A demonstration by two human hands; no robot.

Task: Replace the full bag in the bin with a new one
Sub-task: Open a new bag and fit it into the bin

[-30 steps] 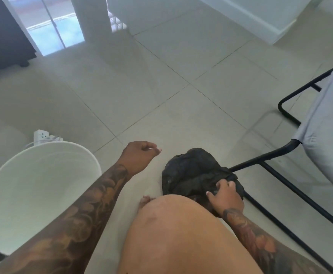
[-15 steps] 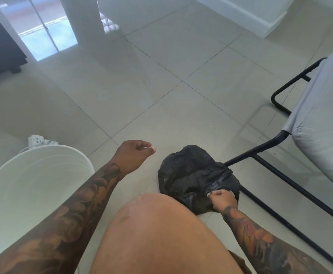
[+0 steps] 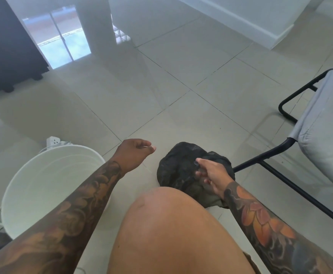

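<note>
Right hand (image 3: 211, 173) rests on black bag (image 3: 177, 171), knee (image 3: 171, 224) hiding bag's base.

White round bin (image 3: 49, 186) at 8 o'clock: upright on the tiles, open-topped, no liner visible inside. Black bag (image 3: 178, 169) at 5 o'clock, crumpled on the floor, well apart from it.

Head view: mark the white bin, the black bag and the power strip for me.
white bin (image 3: 43, 186), head view, on its bare inner wall.
black bag (image 3: 176, 167), head view, on the crumpled plastic left of the right hand.
power strip (image 3: 53, 141), head view, on its white top face behind the bin.
</note>
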